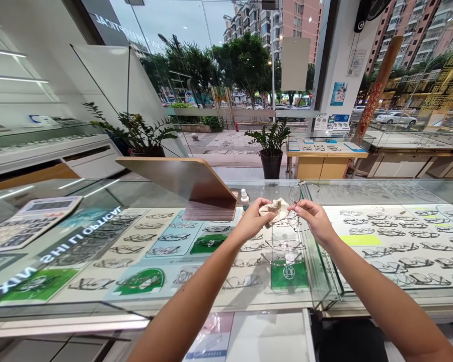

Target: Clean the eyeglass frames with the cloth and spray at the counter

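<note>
Above the glass display counter (226,296), my left hand (257,217) is closed on a crumpled cream cloth (276,211). My right hand (314,217) pinches a pair of thin-framed eyeglasses (295,193) near the middle. One round lens stands above my fingertips and the other hangs below them. The cloth is right beside the glasses; whether it touches a lens I cannot tell. A small white bottle (244,199) stands on the counter just behind my left hand.
Rows of eyeglasses (385,232) lie under the counter glass on both sides. A tilted wood-edged board (181,176) stands at the back left, a large calculator (30,221) at far left. Potted plants (271,143) stand by the window.
</note>
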Available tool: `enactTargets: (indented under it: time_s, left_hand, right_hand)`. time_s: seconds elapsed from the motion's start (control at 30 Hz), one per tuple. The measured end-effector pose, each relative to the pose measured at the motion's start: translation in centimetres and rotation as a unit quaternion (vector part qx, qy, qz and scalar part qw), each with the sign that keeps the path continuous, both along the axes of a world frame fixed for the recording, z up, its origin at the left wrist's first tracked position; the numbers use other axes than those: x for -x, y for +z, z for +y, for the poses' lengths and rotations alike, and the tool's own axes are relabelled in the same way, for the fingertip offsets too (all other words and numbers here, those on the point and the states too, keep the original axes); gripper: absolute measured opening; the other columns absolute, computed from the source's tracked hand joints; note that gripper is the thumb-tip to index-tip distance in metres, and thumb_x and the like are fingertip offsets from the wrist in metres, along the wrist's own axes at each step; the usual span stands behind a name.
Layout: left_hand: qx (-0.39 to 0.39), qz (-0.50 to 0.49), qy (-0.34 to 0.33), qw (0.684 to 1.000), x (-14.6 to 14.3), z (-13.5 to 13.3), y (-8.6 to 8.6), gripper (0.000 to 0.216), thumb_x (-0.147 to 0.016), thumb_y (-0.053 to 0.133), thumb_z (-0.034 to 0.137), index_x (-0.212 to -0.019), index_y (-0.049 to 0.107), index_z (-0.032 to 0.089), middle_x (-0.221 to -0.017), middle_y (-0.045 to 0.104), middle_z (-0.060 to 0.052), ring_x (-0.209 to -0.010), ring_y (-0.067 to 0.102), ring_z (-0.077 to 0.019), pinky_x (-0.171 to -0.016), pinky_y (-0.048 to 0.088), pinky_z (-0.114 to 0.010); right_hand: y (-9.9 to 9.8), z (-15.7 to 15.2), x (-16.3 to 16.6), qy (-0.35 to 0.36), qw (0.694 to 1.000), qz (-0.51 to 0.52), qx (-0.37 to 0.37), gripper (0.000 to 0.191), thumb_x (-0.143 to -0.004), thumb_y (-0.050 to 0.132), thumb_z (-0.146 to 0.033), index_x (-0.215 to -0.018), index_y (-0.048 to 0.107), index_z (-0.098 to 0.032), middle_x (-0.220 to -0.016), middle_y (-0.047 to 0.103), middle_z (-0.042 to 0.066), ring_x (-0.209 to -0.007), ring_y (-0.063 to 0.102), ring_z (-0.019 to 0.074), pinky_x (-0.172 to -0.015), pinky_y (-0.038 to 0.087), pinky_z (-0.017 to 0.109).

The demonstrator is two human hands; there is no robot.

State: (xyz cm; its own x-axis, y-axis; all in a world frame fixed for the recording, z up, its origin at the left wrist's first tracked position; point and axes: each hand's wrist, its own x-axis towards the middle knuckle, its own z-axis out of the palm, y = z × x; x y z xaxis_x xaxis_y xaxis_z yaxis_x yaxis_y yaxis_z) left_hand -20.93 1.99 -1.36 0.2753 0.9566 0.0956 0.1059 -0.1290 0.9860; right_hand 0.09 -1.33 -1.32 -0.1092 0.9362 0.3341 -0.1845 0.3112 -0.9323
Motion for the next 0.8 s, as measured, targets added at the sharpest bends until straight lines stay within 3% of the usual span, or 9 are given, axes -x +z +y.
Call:
enactTargets:
  time_s: [0.1, 0.27, 0.47, 0.63, 0.8]
  left_hand:
    - [0.008, 0.011, -0.014, 1.0, -0.1, -0.2, 0.1, 0.039, -0.075, 0.077, 0.044, -0.095, 0.053, 0.02, -0.081, 0.059, 0.003, -0.059, 0.051, -0.0094, -0.055, 0.044, -0.024]
    - [0.034, 0.0, -0.03, 0.999, -0.2, -0.6, 0.6, 0.039, -0.084, 0.068, 0.053, -0.097, 0.054, 0.02, -0.078, 0.056, 0.003, -0.067, 0.052, -0.012, -0.06, 0.042, -0.025]
    - [0.027, -0.035, -0.039, 0.998, -0.5, -0.6, 0.5, 0.049, -0.078, 0.074, 0.062, -0.086, 0.05, 0.021, -0.068, 0.049, 0.007, -0.064, 0.046, -0.0106, -0.064, 0.038, -0.024]
    - [0.067, -0.092, -0.079, 0.99, -1.0, -1.1, 0.6, 0.059, -0.072, 0.079, 0.068, -0.097, 0.055, 0.02, -0.08, 0.056, 0.004, -0.073, 0.05, -0.0114, -0.071, 0.041, -0.025]
    - [0.032, -0.093, -0.12, 0.988, -1.3, -1.9, 0.8, 0.05, -0.081, 0.074, 0.065, -0.094, 0.055, 0.02, -0.077, 0.047, 0.005, -0.071, 0.042, -0.0109, -0.072, 0.037, -0.026]
  right_hand:
    - [-0.1, 0.1, 0.0, -0.003, 1.0, 0.005, 0.003, 0.037, -0.073, 0.085, -0.059, -0.079, 0.07, -0.025, -0.092, 0.079, 0.004, -0.091, 0.067, 0.0217, -0.088, 0.049, 0.037]
    - [-0.1, 0.1, 0.0, -0.006, 1.0, 0.014, 0.001, 0.035, -0.074, 0.086, -0.057, -0.078, 0.072, -0.025, -0.089, 0.078, 0.003, -0.094, 0.067, 0.0217, -0.09, 0.05, 0.037]
    - [0.0, 0.2, 0.0, -0.017, 0.999, 0.046, 0.017, 0.035, -0.07, 0.089, -0.057, -0.077, 0.075, -0.026, -0.092, 0.077, 0.003, -0.098, 0.067, 0.0217, -0.096, 0.05, 0.038]
    - [0.2, 0.1, 0.1, -0.023, 0.998, 0.056, 0.023, 0.032, -0.07, 0.089, -0.054, -0.076, 0.076, -0.026, -0.102, 0.076, 0.004, -0.112, 0.065, 0.0251, -0.104, 0.047, 0.041]
    - [0.1, 0.2, 0.0, -0.033, 0.998, 0.045, 0.017, 0.032, -0.07, 0.088, -0.055, -0.074, 0.077, -0.026, -0.106, 0.07, 0.005, -0.119, 0.061, 0.0274, -0.101, 0.048, 0.04]
